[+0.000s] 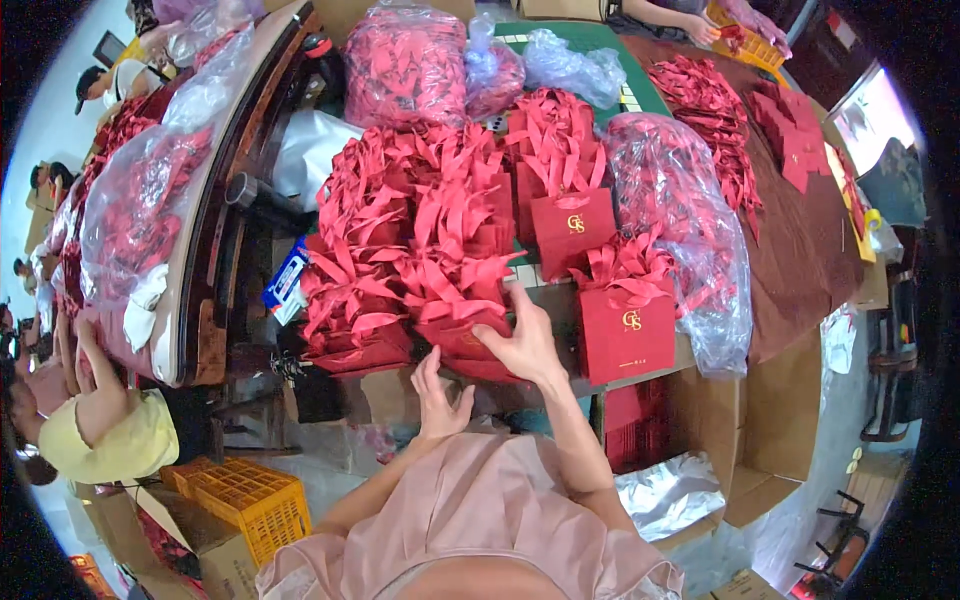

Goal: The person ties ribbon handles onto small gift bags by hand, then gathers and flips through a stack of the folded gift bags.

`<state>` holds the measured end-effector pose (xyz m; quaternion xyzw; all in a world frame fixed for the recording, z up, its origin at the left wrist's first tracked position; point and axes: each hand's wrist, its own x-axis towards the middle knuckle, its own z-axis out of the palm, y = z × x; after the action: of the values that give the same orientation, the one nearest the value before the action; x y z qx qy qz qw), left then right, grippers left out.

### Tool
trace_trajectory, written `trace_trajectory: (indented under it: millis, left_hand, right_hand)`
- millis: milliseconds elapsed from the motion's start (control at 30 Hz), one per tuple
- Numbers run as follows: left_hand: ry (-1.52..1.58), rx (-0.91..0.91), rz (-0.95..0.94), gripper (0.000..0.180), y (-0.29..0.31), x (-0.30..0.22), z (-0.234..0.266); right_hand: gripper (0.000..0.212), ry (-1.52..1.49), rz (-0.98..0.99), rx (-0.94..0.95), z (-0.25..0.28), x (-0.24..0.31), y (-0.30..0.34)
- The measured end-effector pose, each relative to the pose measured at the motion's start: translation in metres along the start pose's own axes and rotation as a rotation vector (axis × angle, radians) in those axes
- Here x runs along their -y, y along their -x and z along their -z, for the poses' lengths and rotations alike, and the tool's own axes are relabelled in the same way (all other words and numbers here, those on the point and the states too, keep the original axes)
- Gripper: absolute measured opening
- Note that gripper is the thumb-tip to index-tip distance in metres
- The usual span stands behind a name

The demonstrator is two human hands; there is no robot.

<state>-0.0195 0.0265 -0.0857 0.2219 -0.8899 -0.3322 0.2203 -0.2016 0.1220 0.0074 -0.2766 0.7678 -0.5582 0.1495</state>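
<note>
In front of me stands a row of small red paper gift bags (465,340) with red ribbons on top. My right hand (525,345) grips the right end of this row, its thumb across the front bag and its index finger along the side. My left hand (442,402) is open, fingers apart, by the row's lower front edge. Another bunch of red gift bags (355,345) adjoins it on the left. To the right, a red gift bag (628,335) with a gold emblem fronts a separate group, and a similar bag (573,225) stands behind it.
Clear plastic sacks of red ribboned items (405,65) lie at the back and right (680,220). A dark cylindrical flask (268,205) and a blue-white box (288,283) lie left. Below right is an open cardboard box (780,420); a yellow crate (250,500) stands lower left. Other people work nearby.
</note>
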Motion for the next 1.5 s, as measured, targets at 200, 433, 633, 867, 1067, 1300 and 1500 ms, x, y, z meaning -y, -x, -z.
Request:
trace_trajectory:
  millis: [200, 433, 633, 867, 1067, 1300, 1500]
  left_hand:
    - [0.299, -0.045, -0.035, 0.074, 0.003, -0.012, 0.011]
    - [0.403, -0.137, -0.092, 0.107, -0.044, -0.035, 0.023]
    - [0.724, 0.062, 0.017, 0.109, -0.063, -0.041, 0.02]
    - [0.905, 0.12, 0.274, 0.069, -0.068, -0.047, 0.018]
    - [0.898, 0.083, 0.311, 0.033, -0.072, -0.038, 0.014]
    - [0.254, -0.021, 0.05, 0.012, -0.079, -0.041, 0.054]
    - [-0.106, -0.269, -0.148, 0.032, -0.075, -0.056, 0.081]
  right_hand:
    - [0.052, 0.4, 0.106, -0.01, 0.031, 0.057, 0.04]
    - [0.049, 0.638, 0.112, 0.105, 0.02, 0.061, 0.056]
    - [0.055, 0.702, 0.137, 0.122, 0.011, 0.058, 0.061]
    - [0.063, 0.624, 0.007, 0.117, 0.014, 0.054, 0.063]
    - [0.062, 0.621, -0.089, 0.101, 0.019, 0.054, 0.064]
    - [0.063, 0.601, -0.11, 0.1, 0.021, 0.055, 0.061]
    - [0.065, 0.591, -0.093, 0.084, 0.022, 0.054, 0.061]
